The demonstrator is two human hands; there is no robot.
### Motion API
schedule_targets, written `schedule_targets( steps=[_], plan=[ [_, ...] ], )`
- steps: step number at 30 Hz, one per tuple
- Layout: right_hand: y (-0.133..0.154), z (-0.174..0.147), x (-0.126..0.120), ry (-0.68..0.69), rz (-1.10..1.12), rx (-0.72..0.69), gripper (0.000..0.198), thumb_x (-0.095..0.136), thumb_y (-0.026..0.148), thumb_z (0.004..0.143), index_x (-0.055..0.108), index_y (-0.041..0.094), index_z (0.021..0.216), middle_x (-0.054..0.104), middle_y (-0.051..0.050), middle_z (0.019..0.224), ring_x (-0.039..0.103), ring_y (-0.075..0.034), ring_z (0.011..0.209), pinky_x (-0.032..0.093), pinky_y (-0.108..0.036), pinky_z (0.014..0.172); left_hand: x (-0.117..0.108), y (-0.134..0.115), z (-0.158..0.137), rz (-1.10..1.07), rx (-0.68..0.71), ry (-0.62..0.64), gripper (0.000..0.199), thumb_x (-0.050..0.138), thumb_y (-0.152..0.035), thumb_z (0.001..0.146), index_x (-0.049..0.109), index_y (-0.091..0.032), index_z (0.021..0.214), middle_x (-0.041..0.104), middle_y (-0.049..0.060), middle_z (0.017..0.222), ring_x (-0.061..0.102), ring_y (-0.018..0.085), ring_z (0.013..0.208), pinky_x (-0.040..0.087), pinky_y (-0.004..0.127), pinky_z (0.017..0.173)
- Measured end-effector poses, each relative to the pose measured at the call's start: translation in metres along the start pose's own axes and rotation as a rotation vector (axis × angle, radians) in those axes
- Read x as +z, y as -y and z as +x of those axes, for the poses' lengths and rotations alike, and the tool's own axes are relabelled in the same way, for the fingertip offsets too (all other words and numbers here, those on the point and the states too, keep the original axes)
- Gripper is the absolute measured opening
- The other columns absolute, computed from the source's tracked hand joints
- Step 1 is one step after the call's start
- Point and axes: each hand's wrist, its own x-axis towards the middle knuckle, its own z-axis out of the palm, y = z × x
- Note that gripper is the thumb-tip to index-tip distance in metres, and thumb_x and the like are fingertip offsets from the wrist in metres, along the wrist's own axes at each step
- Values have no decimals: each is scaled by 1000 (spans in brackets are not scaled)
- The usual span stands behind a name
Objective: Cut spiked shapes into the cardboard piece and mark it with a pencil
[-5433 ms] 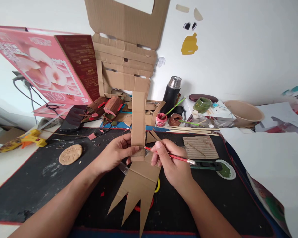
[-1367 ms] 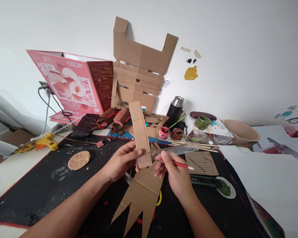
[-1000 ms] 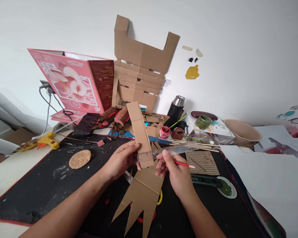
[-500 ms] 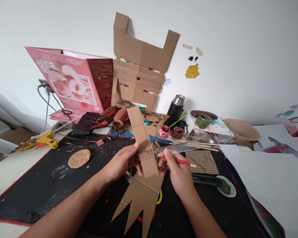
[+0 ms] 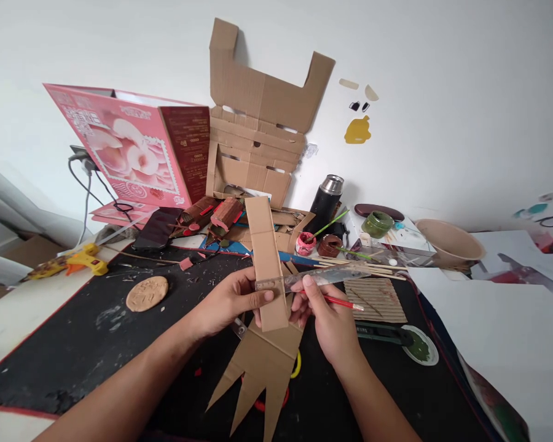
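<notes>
My left hand (image 5: pixel 233 301) grips a long cardboard strip (image 5: pixel 260 245) near its lower end, thumb lying across the front. A clear ruler (image 5: pixel 329 277) crosses the strip and runs out to the right. My right hand (image 5: pixel 329 316) is closed around the ruler and a red pencil (image 5: pixel 343 302), whose blunt end points right. Some of its fingertips are hidden behind the strip. Below both hands lies a cardboard piece with pointed ends (image 5: pixel 262 359), partly covering something with red and yellow loops.
A round clay-like disc (image 5: pixel 146 293) and a yellow glue gun (image 5: pixel 90 259) lie left. Paint jars (image 5: pixel 305 244), a black flask (image 5: pixel 325 199) and thin sticks stand or lie behind. To the right are corrugated cardboard (image 5: pixel 375 301), a dark green cutter (image 5: pixel 382 333) and a paint lid (image 5: pixel 433 353).
The cardboard strip has turned more upright, its top shifting right. My left thumb has moved from the strip's edge to lie flat across its face. My right hand stays almost still.
</notes>
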Motion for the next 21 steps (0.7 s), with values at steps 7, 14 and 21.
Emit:
schedule_targets(
  steps=[7,14,21],
  plan=[
    [0,1,0,-1,11,4,60,79,77,82,77,17,82,69,-1,57,63,-12,42,49,-17,38,3,-4,0,-14,-10,-4,40,88,-37,85,71,-13,112,75,5,88,65,13,64,55,21,49],
    [1,0,1,-10,16,11,59,79,76,83,77,17,82,69,-1,57,64,-12,41,49,-18,38,3,-3,-1,-21,-16,-27,37,88,-39,84,74,-14,108,75,6,87,66,15,63,52,21,49],
    [2,-1,1,-9,1,3,58,79,74,84,77,17,82,69,-1,58,66,-13,44,49,-17,39,1,-2,0,-4,-14,-26,40,87,-43,85,74,-14,110,76,6,89,68,17,68,54,23,55]
  ],
)
